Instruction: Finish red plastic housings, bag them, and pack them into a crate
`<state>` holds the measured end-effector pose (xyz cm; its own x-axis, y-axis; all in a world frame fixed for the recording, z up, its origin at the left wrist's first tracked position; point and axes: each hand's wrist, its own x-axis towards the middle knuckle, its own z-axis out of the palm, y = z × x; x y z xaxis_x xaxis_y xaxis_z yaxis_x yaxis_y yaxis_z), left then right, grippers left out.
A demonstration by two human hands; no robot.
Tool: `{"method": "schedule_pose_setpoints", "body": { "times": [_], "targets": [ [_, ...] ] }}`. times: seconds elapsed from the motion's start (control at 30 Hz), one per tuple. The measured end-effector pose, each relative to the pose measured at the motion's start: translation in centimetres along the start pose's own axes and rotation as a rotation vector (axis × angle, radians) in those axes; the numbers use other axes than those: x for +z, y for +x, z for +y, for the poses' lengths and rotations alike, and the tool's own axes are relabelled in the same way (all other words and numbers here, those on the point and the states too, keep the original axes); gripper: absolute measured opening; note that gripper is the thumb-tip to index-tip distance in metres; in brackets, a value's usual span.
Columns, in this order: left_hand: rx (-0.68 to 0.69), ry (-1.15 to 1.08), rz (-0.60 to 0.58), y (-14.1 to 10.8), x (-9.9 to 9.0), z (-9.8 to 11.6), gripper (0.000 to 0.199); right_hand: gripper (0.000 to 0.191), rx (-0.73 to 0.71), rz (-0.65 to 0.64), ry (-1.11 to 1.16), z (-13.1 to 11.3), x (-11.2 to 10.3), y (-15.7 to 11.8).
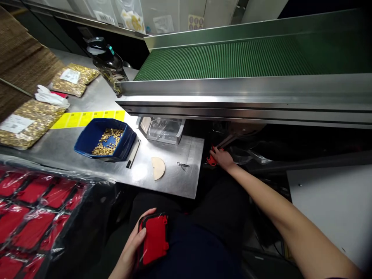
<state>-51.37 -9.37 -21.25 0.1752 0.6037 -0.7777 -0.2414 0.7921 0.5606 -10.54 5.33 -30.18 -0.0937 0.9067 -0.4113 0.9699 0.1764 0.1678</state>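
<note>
A red and black case (155,238) is held over my lap by my left hand (136,241), its thumb across the case's face. My right hand (222,158) reaches low beneath the conveyor, its fingers closed on a small red-orange object (211,160) whose shape is partly covered. On the steel table (174,184) lie a pale wooden piece (158,168) and a small metal tool (183,165). Left of them stands a blue bin (84,141) with small brass-coloured parts inside, a white and black marker-like stick (133,154) beside it.
A green conveyor (221,58) with a metal side rail (247,91) crosses above the table. Bags of brass parts (35,116) and a yellow label strip (87,118) are at left. A plastic-lined box of red cases (35,224) stands lower left; a clear tray (165,131) sits near the rail.
</note>
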Motion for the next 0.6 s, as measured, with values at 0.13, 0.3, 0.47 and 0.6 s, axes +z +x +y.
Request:
{"method": "schedule_pose_setpoints", "body": {
  "times": [0.13, 0.3, 0.47, 0.6],
  "targets": [
    [-0.003, -0.061, 0.05, -0.3, 0.0, 0.0, 0.079, 0.046, 0.038, 0.038, 0.06, 0.5, 1.7, 0.3],
    [-0.022, -0.086, 0.027, 0.4, -0.2, 0.2, 0.076, 0.053, 0.112, 0.076, 0.247, 0.9, 1.5, -1.5],
    [-0.023, -0.204, -0.05, 1.6, 1.4, 1.4, 0.073, 0.046, 0.247, 0.121, 0.608, -1.8, -1.1, -6.1],
    [0.042, -0.2, -0.145, 4.0, 5.0, 1.1, 0.057, 0.052, 0.053, -0.067, 1.032, -9.4, -3.1, -11.2]
  ]
}}
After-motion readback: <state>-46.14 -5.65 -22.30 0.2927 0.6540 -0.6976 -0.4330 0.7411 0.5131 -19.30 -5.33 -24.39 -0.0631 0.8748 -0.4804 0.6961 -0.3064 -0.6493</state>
